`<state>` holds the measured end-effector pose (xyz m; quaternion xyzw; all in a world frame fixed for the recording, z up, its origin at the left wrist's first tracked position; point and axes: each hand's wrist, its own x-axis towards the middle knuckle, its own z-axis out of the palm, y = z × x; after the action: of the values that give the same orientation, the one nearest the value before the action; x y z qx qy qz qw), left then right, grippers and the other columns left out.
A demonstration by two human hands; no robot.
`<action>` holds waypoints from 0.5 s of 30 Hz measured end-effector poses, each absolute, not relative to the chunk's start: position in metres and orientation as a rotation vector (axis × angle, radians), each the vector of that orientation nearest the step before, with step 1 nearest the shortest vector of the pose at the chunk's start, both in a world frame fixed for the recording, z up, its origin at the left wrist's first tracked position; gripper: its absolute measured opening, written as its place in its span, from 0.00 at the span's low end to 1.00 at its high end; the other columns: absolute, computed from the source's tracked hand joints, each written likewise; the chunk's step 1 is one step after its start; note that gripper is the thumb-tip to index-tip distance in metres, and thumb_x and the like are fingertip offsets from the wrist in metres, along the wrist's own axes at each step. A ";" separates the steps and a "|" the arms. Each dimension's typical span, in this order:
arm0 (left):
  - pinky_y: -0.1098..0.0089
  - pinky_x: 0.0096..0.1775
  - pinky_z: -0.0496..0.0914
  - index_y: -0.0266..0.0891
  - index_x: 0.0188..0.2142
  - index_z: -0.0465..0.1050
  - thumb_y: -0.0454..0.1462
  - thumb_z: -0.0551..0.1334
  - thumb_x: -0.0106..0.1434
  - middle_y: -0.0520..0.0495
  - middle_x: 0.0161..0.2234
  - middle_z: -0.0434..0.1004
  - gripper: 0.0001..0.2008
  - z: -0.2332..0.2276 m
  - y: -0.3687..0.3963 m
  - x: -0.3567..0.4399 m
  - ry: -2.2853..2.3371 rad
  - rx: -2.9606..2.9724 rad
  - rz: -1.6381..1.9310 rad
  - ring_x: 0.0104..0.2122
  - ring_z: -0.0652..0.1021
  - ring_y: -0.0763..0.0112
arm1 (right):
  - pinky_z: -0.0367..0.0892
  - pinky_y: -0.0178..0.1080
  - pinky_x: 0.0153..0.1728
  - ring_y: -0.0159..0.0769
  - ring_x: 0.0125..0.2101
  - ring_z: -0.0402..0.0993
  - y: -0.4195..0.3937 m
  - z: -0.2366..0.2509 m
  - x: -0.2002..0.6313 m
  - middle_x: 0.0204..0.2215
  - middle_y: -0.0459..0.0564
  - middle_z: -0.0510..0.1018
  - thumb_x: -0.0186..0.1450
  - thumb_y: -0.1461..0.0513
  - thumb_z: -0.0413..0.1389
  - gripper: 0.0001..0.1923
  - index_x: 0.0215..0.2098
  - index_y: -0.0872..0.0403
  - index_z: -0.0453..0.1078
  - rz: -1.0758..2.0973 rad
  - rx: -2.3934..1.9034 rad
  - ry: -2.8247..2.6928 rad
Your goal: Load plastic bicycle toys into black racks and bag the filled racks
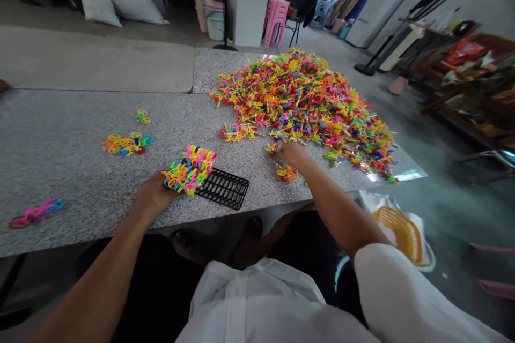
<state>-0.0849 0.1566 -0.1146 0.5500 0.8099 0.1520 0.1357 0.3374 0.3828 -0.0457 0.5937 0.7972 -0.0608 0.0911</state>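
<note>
My left hand grips the left end of a black grid rack lying on the speckled stone table. Small bright plastic pieces in pink, yellow, green, orange and blue fill the rack's left part in rows; bare slots show on its right. My right hand is at the table with fingers pinched together, touching a small cluster of coloured pieces. What lies between those fingertips is too small to make out. Another little cluster sits just below that hand.
A large heap of the same plastic pieces covers the table's far right. Loose groups lie on the left, with a pink and blue string near the front left. A yellow basket stands low on the right. Pink stools are behind.
</note>
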 end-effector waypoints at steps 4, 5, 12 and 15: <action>0.62 0.47 0.76 0.45 0.53 0.84 0.50 0.65 0.64 0.42 0.51 0.87 0.23 -0.105 0.154 -0.077 2.249 1.628 0.484 0.52 0.84 0.47 | 0.76 0.38 0.44 0.42 0.41 0.84 0.345 -0.050 0.301 0.39 0.56 0.87 0.74 0.60 0.55 0.11 0.48 0.56 0.79 -0.733 1.935 2.627; 0.61 0.49 0.76 0.43 0.53 0.84 0.49 0.64 0.65 0.41 0.52 0.86 0.22 -0.104 0.153 -0.075 2.226 1.640 0.503 0.53 0.84 0.47 | 0.76 0.37 0.39 0.40 0.35 0.83 0.329 -0.054 0.288 0.34 0.53 0.86 0.74 0.59 0.55 0.11 0.46 0.55 0.77 -1.001 1.909 2.668; 0.61 0.53 0.75 0.40 0.52 0.83 0.45 0.67 0.65 0.40 0.52 0.84 0.19 -0.107 0.150 -0.072 2.142 1.661 0.635 0.51 0.82 0.53 | 0.71 0.33 0.26 0.35 0.27 0.80 0.228 -0.082 0.204 0.32 0.48 0.84 0.72 0.57 0.56 0.07 0.40 0.51 0.74 -1.953 1.528 2.472; 0.61 0.52 0.75 0.41 0.51 0.84 0.43 0.67 0.64 0.42 0.51 0.84 0.17 -0.108 0.148 -0.070 2.150 1.666 0.673 0.49 0.83 0.54 | 0.69 0.35 0.32 0.38 0.30 0.81 0.215 -0.087 0.183 0.30 0.49 0.84 0.72 0.60 0.57 0.09 0.34 0.52 0.74 -1.511 1.535 2.639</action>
<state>-0.0704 0.1476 -0.1075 0.5861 0.7562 0.2369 0.1688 0.1832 0.2149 -0.0874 0.4465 0.7681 -0.4396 -0.1320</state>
